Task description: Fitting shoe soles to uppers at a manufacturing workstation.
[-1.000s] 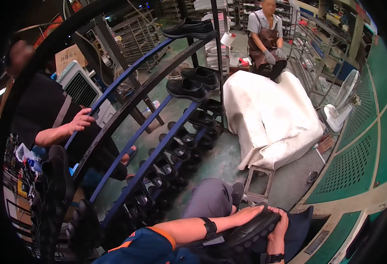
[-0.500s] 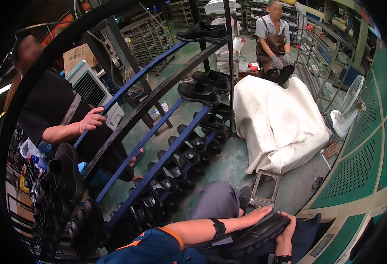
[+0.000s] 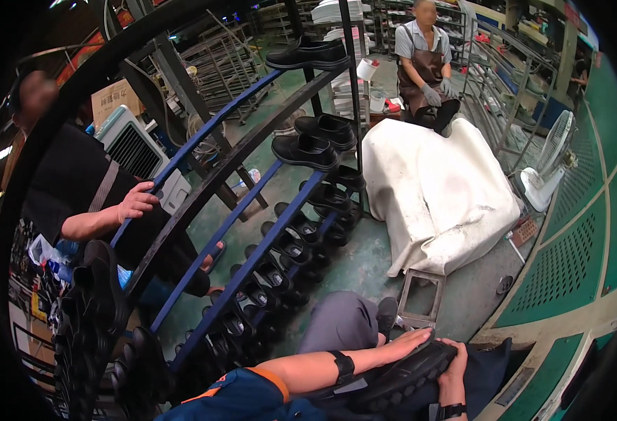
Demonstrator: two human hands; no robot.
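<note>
Along the left of my remote view: one shoe rack (image 3: 266, 242), black-framed with blue bars, carrying rows of black shoes; I take it as landmark.

Item: bulky form under a white cover (image 3: 438, 196), right of the rack.

Item: green perforated panels (image 3: 554, 281), well right of the rack.

Item: standing co-worker (image 3: 77, 175), behind the rack's left side, one hand on a blue bar.

Item: seated co-worker (image 3: 424, 63), gloved and aproned, beyond the rack to its right.

Item: air cooler (image 3: 137, 147), pale, behind the rack.

Item: white fan (image 3: 547, 161), well right of the rack.

Item: open metal frame (image 3: 421, 295), on the floor right of the rack.

Item: black shoe (image 3: 417, 368), off the rack, near its lower right; tilted, tread partly showing.

Item: left hand (image 3: 407, 345), fingers straight along the shoe; thumb hidden, so I cannot tell whether it grips.

Item: right hand (image 3: 454, 361), curled round the shoe's far end, holding it.

Progress, as I judge it: handling is under way on this one shoe; many others stand racked. Whether those are finished, I cannot tell.
</note>
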